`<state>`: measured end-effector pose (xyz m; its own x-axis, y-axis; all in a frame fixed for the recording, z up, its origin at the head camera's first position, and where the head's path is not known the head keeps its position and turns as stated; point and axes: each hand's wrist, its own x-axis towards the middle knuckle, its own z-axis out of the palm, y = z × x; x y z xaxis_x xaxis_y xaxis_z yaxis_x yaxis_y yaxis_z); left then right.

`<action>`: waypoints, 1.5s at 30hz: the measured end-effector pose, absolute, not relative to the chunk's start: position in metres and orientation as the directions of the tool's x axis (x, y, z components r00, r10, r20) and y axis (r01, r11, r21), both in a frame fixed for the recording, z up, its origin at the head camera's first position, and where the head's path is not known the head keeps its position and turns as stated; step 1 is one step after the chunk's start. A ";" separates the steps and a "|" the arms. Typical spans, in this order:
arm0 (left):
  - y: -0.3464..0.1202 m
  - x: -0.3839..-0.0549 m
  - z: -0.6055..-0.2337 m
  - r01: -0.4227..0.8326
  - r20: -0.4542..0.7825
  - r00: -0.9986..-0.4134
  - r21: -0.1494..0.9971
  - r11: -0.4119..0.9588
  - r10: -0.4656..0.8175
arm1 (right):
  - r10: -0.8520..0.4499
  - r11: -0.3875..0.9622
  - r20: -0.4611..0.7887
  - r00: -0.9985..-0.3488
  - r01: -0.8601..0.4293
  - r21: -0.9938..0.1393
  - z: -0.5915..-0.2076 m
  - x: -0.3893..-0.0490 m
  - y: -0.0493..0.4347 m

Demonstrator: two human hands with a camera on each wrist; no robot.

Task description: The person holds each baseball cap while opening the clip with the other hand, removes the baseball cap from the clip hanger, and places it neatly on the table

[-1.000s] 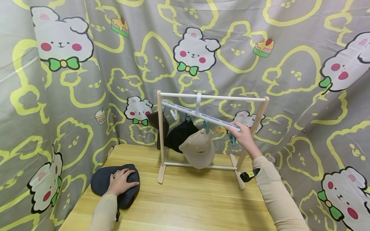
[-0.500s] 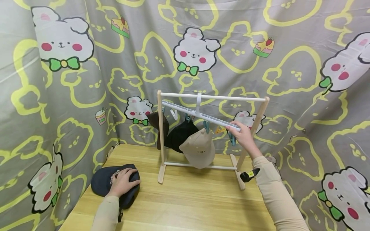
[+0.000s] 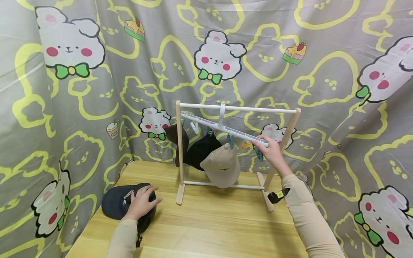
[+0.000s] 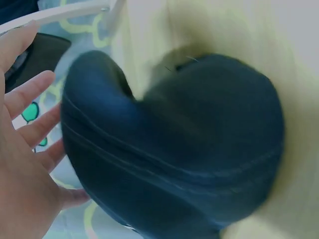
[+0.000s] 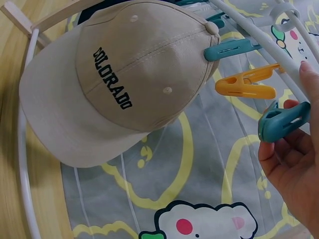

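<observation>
A navy baseball cap [image 3: 113,202] with white lettering lies on the table at the left. My left hand [image 3: 141,202] is over its right side, fingers spread; in the left wrist view the fingertips are right at the cap's edge [image 4: 99,149]. My right hand [image 3: 271,150] grips the right end of a white clip hanger [image 3: 238,133], which hangs tilted, low on the right. A beige cap [image 5: 114,74] reading COLORADO hangs from a teal clothespin [image 5: 232,49]. Beside my right fingers is another teal clothespin [image 5: 284,122].
The wooden rack [image 3: 180,150] with white rods stands on the wooden table [image 3: 209,225]. A black cap [image 3: 201,152] and a dark brown cap [image 3: 176,139] also hang from the hanger. An orange clothespin [image 5: 246,84] hangs near my right hand. A patterned curtain [image 3: 258,64] surrounds the table.
My left hand has slid right across the navy cap and its fingers have spread, uncovering more of the lettering. My right hand and the hanger have stayed in place.
</observation>
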<state>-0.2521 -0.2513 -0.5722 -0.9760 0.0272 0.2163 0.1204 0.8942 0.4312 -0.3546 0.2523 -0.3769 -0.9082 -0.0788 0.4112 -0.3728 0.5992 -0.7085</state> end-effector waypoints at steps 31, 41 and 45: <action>-0.183 -0.273 -0.537 0.332 0.422 -0.899 0.474 0.815 0.121 | -0.006 0.471 0.433 -0.901 -0.385 -0.794 -0.378 -0.349 0.246; -0.162 -0.278 -0.530 0.372 0.435 -0.890 0.518 0.770 0.137 | -0.015 0.399 0.459 -0.888 -0.426 -0.812 -0.371 -0.333 0.238; -0.156 -0.281 -0.526 0.378 0.432 -0.891 0.534 0.757 0.140 | 0.005 0.352 0.455 -0.890 -0.424 -0.834 -0.388 -0.350 0.245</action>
<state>-0.2809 -0.1561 -0.5256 -0.8909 0.1403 0.4319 0.3778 0.7567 0.5335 -0.3499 0.2449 -0.3880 -0.8904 0.0050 0.4551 -0.4244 0.3522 -0.8342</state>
